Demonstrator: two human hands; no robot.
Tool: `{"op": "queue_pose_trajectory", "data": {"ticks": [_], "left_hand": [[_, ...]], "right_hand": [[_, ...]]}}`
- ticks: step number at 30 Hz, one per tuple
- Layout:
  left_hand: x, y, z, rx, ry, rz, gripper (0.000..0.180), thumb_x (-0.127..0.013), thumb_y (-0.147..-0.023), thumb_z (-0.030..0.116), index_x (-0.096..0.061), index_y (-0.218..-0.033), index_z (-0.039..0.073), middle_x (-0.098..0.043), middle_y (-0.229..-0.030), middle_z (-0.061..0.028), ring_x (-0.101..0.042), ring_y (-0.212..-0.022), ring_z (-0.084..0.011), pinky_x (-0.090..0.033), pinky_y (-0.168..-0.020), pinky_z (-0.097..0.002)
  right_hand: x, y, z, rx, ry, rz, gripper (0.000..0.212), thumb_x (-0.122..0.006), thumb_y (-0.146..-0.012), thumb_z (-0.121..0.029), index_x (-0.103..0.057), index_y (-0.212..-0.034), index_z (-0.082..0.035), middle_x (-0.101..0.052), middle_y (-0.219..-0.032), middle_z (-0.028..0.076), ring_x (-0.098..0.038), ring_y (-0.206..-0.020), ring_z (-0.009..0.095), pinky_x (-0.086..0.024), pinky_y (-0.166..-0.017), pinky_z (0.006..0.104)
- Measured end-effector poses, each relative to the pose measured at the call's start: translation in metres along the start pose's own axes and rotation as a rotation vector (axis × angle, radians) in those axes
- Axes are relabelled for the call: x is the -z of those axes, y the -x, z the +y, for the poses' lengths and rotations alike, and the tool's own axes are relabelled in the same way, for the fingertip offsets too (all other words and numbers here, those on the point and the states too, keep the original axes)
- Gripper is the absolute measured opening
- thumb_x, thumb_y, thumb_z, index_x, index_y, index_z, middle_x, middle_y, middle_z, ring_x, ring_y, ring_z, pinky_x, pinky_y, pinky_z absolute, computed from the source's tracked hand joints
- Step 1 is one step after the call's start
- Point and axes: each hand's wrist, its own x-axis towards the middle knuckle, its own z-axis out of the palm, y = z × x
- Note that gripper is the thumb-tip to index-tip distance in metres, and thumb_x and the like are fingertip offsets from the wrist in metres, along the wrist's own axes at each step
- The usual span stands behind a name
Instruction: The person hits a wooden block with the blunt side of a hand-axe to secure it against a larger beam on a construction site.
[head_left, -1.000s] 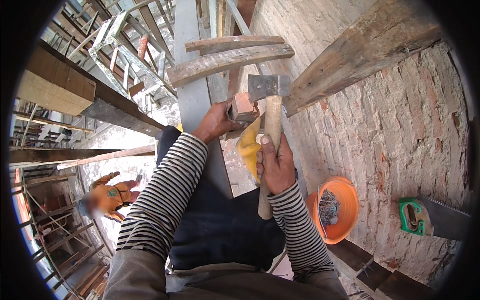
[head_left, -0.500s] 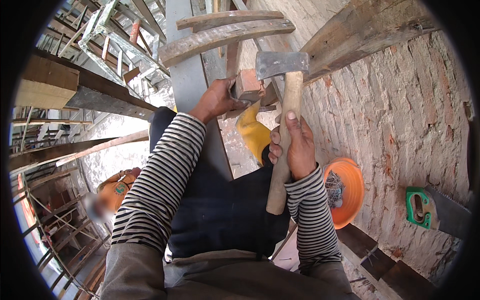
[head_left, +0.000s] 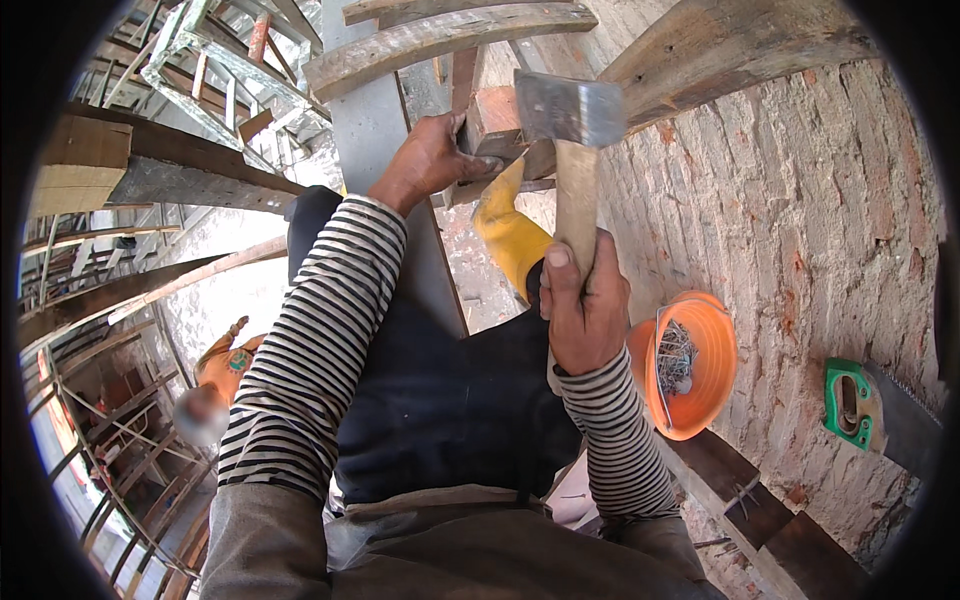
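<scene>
Right hand (head_left: 583,310) grips hammer (head_left: 572,130); left hand (head_left: 428,160) holds wood block (head_left: 492,120) beside head.

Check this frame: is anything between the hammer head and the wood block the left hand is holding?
Nothing visible. The hammer head sits right beside the wood block, with the left hand gripping the block's other side.

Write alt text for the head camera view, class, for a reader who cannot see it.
A right hand grips a wooden-handled hammer raised beside a small wood block that the left hand steadies against a grey post. Both arms wear striped sleeves. To the right, an orange bowl of nails and a green-handled saw rest by a brick wall.
</scene>
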Motion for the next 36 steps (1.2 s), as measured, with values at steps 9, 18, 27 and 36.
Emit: {"op": "queue_pose_trajectory", "data": {"ticks": [9,18,27,36], "left_hand": [[0.002,-0.001,0.008,0.022,-0.041,0.023,0.055,-0.090,-0.074,0.021,-0.069,-0.119,-0.002,-0.077,-0.103,-0.0183,-0.074,-0.094,-0.0267,-0.056,-0.089,-0.0374],[0.012,0.006,0.024,0.071,-0.043,-0.041,0.061,-0.090,-0.076,0.018,-0.065,-0.129,0.000,-0.076,-0.113,-0.0145,-0.071,-0.103,-0.0215,-0.054,-0.096,-0.0353],[0.002,0.006,0.018,0.045,0.028,-0.039,0.062,-0.090,-0.074,0.013,-0.066,-0.129,0.002,-0.076,-0.113,-0.0134,-0.071,-0.104,-0.0216,-0.054,-0.097,-0.0357],[-0.003,0.009,0.024,0.013,0.022,-0.016,0.058,-0.091,-0.072,0.015,-0.069,-0.124,0.001,-0.076,-0.110,-0.0154,-0.073,-0.100,-0.0233,-0.055,-0.094,-0.0352]], "right_hand": [[-0.008,-0.002,0.021,0.304,-0.276,0.196,0.037,-0.060,-0.104,-0.020,-0.047,-0.121,0.011,-0.064,-0.076,0.012,-0.065,-0.062,0.020,-0.050,-0.055,0.0318],[0.001,-0.023,0.014,-0.220,-0.324,-0.119,0.042,-0.058,-0.105,-0.040,-0.054,-0.116,0.000,-0.061,-0.074,0.008,-0.061,-0.057,0.018,-0.049,-0.052,0.0306],[0.017,-0.015,-0.016,-0.160,-0.318,-0.083,0.031,-0.053,-0.109,-0.034,-0.051,-0.113,-0.003,-0.053,-0.077,0.003,-0.049,-0.057,0.008,-0.044,-0.052,0.0230],[0.001,-0.022,0.012,0.271,0.033,0.112,0.040,-0.060,-0.104,-0.026,-0.049,-0.123,0.008,-0.064,-0.076,0.017,-0.068,-0.065,0.030,-0.052,-0.061,0.0389]]}}
